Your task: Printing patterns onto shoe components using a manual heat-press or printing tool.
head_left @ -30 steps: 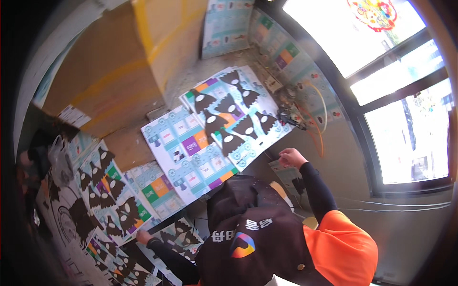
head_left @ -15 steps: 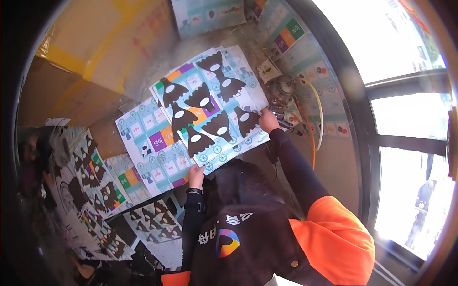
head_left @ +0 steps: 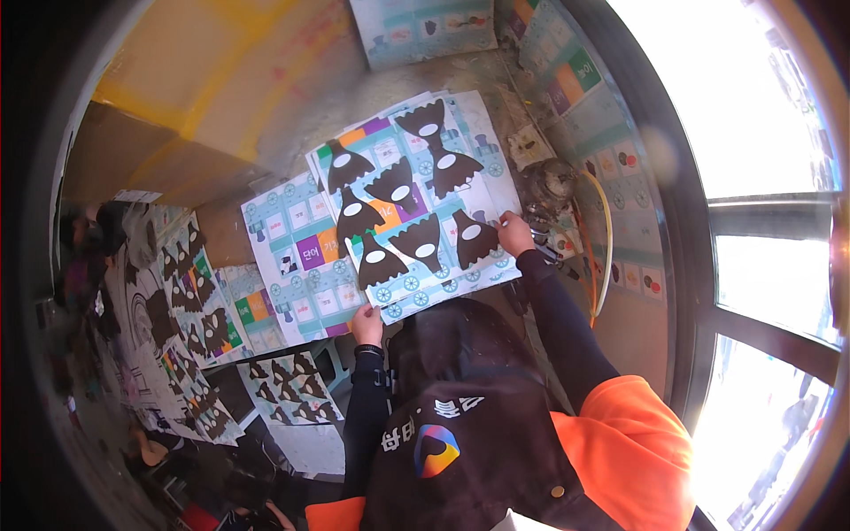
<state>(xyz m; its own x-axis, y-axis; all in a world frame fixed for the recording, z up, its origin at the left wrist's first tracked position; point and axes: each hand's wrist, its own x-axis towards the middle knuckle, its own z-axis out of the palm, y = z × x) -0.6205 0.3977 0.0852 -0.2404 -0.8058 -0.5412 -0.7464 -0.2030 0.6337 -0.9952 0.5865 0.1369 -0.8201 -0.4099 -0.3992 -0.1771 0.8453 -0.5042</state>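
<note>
A top printed sheet, light blue with wheel drawings, lies on a stack of similar sheets in front of me. Several black tail-shaped pieces with white oval spots lie across it. My left hand pinches the near left corner of this sheet. At its right edge, beside one black piece, the fingers of my right hand close on the border; the thumb and fingertips are partly hidden. Under it, another printed sheet sticks out to the left.
Cardboard boxes with yellow tape stand at the far left. A metal device with a yellow hose sits at the right, near windows. Sheets bearing black pieces lie at the lower left, where other people's hands show.
The whole scene has shifted slightly right in the picture as the view turned. Both hands keep the same places on the sheet, and the black pieces look unmoved on it.
</note>
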